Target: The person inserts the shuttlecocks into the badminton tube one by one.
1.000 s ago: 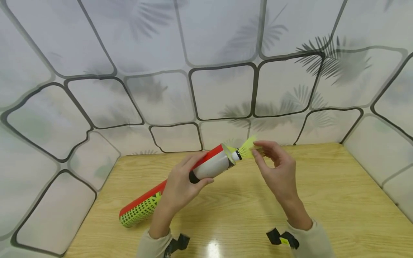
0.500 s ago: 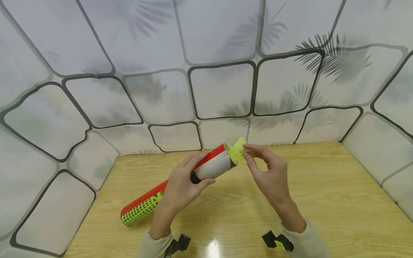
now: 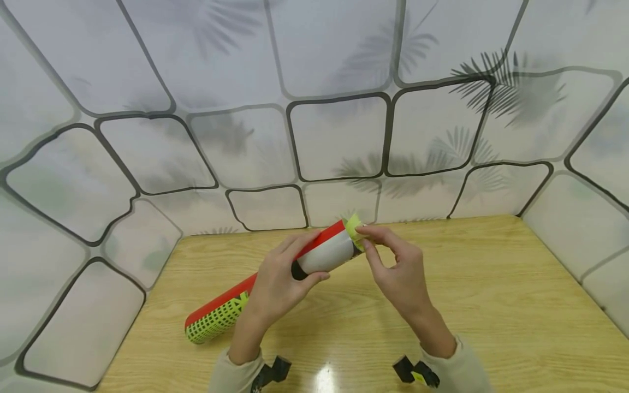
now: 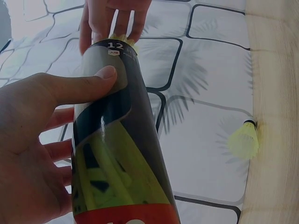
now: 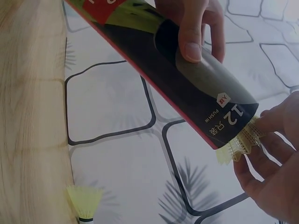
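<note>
My left hand (image 3: 272,284) grips a long red, white, black and yellow-green shuttlecock tube (image 3: 326,254) round its upper part. The tube slants, its mouth up and to the right, its other end low at the left. At the mouth, my right hand (image 3: 403,278) pinches the skirt of a yellow shuttlecock (image 5: 243,144) between thumb and fingers. The cork end is hidden inside the tube; only the flared skirt edge sticks out past the rim. The left thumb lies along the tube near the "12" print in the left wrist view.
A second yellow shuttlecock (image 4: 244,141) with a black-banded base shows by the table's border with the patterned cloth in both wrist views. The wooden tabletop (image 3: 491,295) meets a pale cloth backdrop (image 3: 339,139) with dark outlines and leaf prints at the back and sides.
My right hand has moved left toward the tube, and the shuttlecock has gone from the mouth, cork first, to mostly inside. My left hand and the tube have stayed nearly still.
</note>
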Demonstrator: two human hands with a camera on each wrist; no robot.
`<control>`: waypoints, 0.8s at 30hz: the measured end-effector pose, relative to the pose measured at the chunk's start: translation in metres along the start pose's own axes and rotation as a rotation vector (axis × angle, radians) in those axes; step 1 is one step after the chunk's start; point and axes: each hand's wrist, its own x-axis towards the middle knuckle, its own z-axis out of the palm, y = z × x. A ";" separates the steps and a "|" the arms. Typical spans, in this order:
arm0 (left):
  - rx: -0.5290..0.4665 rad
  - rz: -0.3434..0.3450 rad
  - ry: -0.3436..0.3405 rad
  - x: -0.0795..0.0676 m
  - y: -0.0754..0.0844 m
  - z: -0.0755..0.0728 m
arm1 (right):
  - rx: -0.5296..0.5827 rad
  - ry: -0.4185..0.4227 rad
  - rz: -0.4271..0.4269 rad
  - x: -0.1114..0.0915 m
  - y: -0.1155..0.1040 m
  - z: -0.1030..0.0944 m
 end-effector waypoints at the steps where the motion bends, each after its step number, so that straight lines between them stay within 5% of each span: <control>1: -0.001 0.001 0.000 0.000 0.000 0.000 | 0.001 -0.009 0.011 -0.001 0.000 0.000; 12: 0.008 -0.002 0.002 0.000 0.001 0.000 | 0.086 -0.042 0.063 -0.003 -0.001 0.004; 24: 0.008 -0.017 0.003 -0.001 -0.001 -0.001 | 0.204 -0.179 0.124 -0.003 0.000 0.002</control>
